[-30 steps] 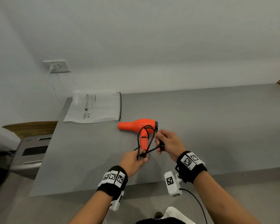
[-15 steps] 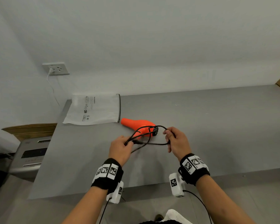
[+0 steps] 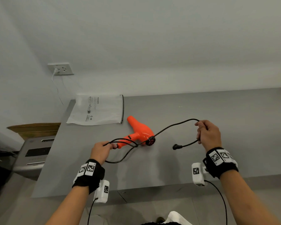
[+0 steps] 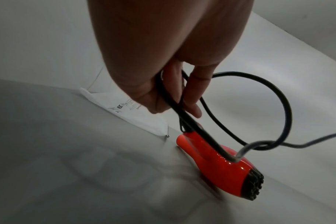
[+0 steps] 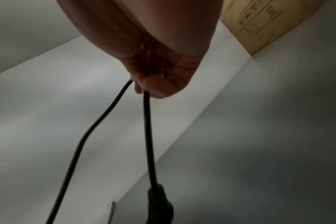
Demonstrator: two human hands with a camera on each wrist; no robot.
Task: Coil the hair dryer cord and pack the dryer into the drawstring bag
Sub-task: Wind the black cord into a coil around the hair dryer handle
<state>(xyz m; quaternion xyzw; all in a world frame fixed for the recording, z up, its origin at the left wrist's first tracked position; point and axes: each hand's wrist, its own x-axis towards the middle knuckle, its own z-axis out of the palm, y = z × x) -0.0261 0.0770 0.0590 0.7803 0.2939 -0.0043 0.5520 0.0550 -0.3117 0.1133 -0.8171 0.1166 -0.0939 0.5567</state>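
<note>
An orange hair dryer (image 3: 140, 132) (image 4: 219, 163) lies on the grey table (image 3: 201, 159), nozzle toward the bag. Its black cord (image 3: 173, 127) (image 4: 278, 97) (image 5: 81, 144) runs from the handle end to both hands. My left hand (image 3: 102, 151) (image 4: 169, 84) grips loops of the cord beside the handle. Off to the right my right hand (image 3: 208, 134) (image 5: 153, 84) holds the cord near its end, above the table. The black plug (image 3: 176, 146) (image 5: 159, 201) dangles below that hand. A flat white bag (image 3: 97, 110) (image 4: 128, 110) with printed text lies at the table's back left corner.
A wall socket (image 3: 61, 69) with a white cable sits on the wall at left. Left of the table stand a grey appliance (image 3: 34, 153) and a cardboard box (image 3: 34, 129). Another cardboard box (image 5: 263, 24) is at the table's far right.
My hands have drawn apart: the right one went far to the right, pulling the cord out, with the plug now hanging free. The dryer has turned, its nozzle now pointing toward the bag.
</note>
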